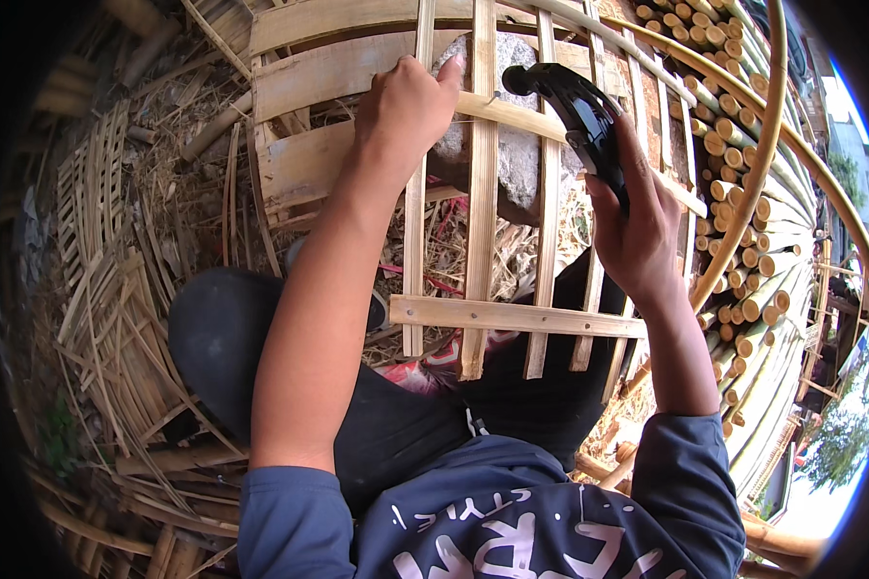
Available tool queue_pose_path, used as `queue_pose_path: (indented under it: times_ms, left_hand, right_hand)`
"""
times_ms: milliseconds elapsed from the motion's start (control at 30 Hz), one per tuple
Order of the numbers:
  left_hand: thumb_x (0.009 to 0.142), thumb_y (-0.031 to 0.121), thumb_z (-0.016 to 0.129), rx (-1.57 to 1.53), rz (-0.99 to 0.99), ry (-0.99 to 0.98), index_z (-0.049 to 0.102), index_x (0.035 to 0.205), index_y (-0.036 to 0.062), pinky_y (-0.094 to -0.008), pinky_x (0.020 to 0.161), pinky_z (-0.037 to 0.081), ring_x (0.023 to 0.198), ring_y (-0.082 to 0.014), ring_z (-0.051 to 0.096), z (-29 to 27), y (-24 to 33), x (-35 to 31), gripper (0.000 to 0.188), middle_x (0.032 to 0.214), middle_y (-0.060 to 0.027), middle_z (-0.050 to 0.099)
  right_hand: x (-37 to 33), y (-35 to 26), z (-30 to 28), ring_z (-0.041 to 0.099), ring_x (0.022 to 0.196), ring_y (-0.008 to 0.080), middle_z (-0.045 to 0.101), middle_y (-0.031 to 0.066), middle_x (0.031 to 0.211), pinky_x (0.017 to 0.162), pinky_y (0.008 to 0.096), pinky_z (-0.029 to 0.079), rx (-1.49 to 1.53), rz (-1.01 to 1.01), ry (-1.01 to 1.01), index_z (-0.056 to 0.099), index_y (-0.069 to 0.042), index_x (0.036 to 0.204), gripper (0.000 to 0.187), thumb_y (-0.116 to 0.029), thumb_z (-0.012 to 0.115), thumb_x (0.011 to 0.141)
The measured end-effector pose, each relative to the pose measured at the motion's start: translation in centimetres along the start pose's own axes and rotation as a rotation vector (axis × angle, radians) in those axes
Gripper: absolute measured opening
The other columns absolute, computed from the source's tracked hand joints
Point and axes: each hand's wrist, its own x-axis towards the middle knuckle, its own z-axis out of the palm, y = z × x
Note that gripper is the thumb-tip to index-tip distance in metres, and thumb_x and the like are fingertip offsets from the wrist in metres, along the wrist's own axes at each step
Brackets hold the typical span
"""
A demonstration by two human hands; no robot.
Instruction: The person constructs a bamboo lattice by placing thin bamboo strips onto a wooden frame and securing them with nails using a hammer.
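Note:
A lattice of bamboo slats (482, 241) lies over my lap, its upright strips crossed by a nailed bottom crosspiece (521, 316). My left hand (407, 104) is closed around the left end of an upper cross slat (517, 116), thumb pointing up. A nail (495, 96) stands partly out of that slat where it crosses an upright strip. My right hand (637, 207) grips a black hammer (589, 121), its head just right of and above the nail, apart from it. Under the crossing sits a large grey stone (521, 179).
A pale wooden slatted crate (314, 82) stands behind the lattice. Stacked bamboo poles (758, 236) rise on the right, with a long curved pole (774, 106) in front. Loose split bamboo strips (135, 347) litter the ground on the left.

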Motion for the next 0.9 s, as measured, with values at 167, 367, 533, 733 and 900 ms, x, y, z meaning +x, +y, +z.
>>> queue_pose_path:
  times_ms: [167,367,533,733,900]
  left_hand:
    - [0.099,0.049,0.05,0.014,-0.021,0.042,0.069,0.103,-0.0058,-0.0507,0.088,0.056,0.097,-0.0463,0.069,0.2,-0.8,0.3,0.058,0.099,-0.0311,0.071]
    - [0.099,0.047,0.049,0.012,-0.003,0.031,0.07,0.101,-0.0052,-0.05,0.087,0.057,0.096,-0.0453,0.07,0.5,-1.7,0.8,0.056,0.098,-0.0309,0.071]
    - [0.099,0.046,0.049,0.018,-0.006,0.036,0.071,0.099,-0.0043,-0.0498,0.086,0.057,0.094,-0.0452,0.071,0.5,-2.3,0.8,0.055,0.096,-0.0311,0.071]
    - [0.098,0.046,0.049,0.022,-0.048,0.015,0.072,0.099,-0.0039,-0.05,0.088,0.057,0.097,-0.0453,0.07,1.0,-2.4,1.0,0.055,0.099,-0.03,0.071]
    - [0.098,0.047,0.047,-0.001,-0.044,0.004,0.072,0.102,-0.0027,-0.0498,0.089,0.056,0.098,-0.0456,0.07,0.9,-3.1,1.2,0.056,0.101,-0.0293,0.071]
  right_hand:
    - [0.4,0.4,0.9,0.071,0.089,0.0381,0.069,0.025,0.113,0.075,0.0445,0.057,-0.027,-0.012,-0.106,0.038,-0.004,0.153,0.069,0.002,0.063,0.089]
    - [1.2,1.1,2.3,0.071,0.079,0.035,0.07,0.0242,0.104,0.069,0.0437,0.056,-0.078,0.075,-0.235,0.038,-0.003,0.153,0.068,0.003,0.062,0.09]
    - [1.0,1.0,3.1,0.072,0.086,0.0358,0.069,0.026,0.108,0.07,0.0418,0.057,-0.154,0.066,-0.241,0.04,-0.005,0.153,0.067,-0.002,0.065,0.091]
    - [-0.7,1.7,4.6,0.073,0.093,0.0359,0.065,0.0264,0.124,0.075,0.0414,0.059,-0.177,-0.086,0.032,0.037,0.007,0.149,0.063,-0.003,0.063,0.092]
    - [-1.1,1.5,4.8,0.073,0.093,0.0322,0.062,0.0287,0.129,0.072,0.0418,0.059,-0.149,-0.127,0.097,0.038,0.002,0.151,0.065,-0.001,0.064,0.091]
